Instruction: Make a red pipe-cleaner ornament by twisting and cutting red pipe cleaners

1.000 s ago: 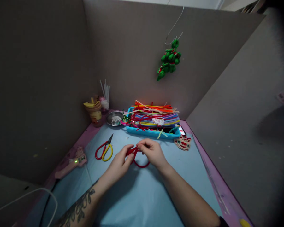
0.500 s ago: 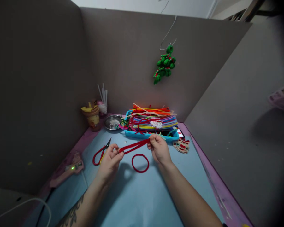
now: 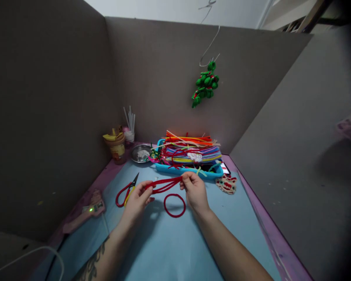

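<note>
Both my hands hold a red pipe cleaner (image 3: 165, 184) stretched between them above the blue mat (image 3: 169, 242). My left hand (image 3: 138, 198) pinches its left end and my right hand (image 3: 194, 189) pinches its right end. The strand looks doubled or loosely looped in the middle. On the mat just below it, between my hands, lies a red pipe-cleaner ring (image 3: 174, 205).
A blue tray (image 3: 187, 168) heaped with coloured pipe cleaners stands behind my hands. Red-and-yellow scissors (image 3: 126, 190) lie left, a pink glue gun (image 3: 83, 212) further left. A metal dish (image 3: 140, 153), a cup (image 3: 116, 145) and a small woven piece (image 3: 226, 183) sit around. Grey partitions enclose the desk; a green ornament (image 3: 205, 84) hangs above.
My hands were together over the ring a second ago; they have since drawn apart, pulling the red pipe cleaner out between them. The ring stays on the mat.
</note>
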Tool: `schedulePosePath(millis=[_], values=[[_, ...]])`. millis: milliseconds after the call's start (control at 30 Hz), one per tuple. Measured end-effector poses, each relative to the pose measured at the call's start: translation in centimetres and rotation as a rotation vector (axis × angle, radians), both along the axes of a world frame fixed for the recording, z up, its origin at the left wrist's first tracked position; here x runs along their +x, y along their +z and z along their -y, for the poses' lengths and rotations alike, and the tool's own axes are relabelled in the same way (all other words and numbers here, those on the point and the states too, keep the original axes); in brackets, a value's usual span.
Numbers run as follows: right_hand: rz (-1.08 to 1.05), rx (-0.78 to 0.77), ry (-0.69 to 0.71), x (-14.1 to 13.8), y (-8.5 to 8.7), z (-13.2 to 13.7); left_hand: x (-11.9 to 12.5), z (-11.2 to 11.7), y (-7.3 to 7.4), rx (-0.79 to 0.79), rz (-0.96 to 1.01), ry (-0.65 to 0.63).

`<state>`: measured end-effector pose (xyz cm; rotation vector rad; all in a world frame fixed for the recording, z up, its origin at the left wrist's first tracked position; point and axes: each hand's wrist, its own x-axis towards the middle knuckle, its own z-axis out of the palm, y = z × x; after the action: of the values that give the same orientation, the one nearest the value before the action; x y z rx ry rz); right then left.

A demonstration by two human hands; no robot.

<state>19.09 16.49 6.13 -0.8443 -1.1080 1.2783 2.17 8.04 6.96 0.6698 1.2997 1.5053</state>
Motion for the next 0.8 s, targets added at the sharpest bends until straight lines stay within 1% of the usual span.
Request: schedulePosePath(millis=[133, 233, 300, 433, 500, 567, 667, 733, 800], values=[[0.157, 0.118, -0.001, 0.8, 1.0, 0.6, -0.5, -0.1, 0.1, -0.042, -0.039, -0.024], [0.204, 0.167, -0.02, 1.2, 1.7, 0.7, -0.7, -0.1, 0.2, -0.043, -0.05, -0.029], [0.216, 0.185, -0.019, 1.4, 1.9, 0.7, -0.7, -0.2, 0.0, -0.038, -0.093, -0.036], [0.231, 0.23, 0.006, 1.5, 2.2, 1.0, -0.8, -0.5, -0.6, -0.066, -0.238, -0.124], [0.244, 0.255, 0.006, 1.6, 2.5, 1.3, -0.9, -0.6, -0.9, -0.082, -0.269, -0.176], [0.246, 0.271, 0.002, 1.8, 2.7, 1.3, -0.9, -0.6, -0.9, -0.089, -0.218, -0.21], [0.214, 0.258, -0.019, 2.2, 2.7, 0.9, -0.9, -0.4, -0.5, -0.095, -0.008, -0.234], [0.16, 0.218, -0.034, 2.3, 2.5, 0.3, -0.9, -0.2, -0.2, -0.101, 0.13, -0.259], [0.057, 0.144, -0.034, 2.3, 2.2, -0.3, -0.8, 0.1, 0.1, -0.088, 0.219, -0.268]])
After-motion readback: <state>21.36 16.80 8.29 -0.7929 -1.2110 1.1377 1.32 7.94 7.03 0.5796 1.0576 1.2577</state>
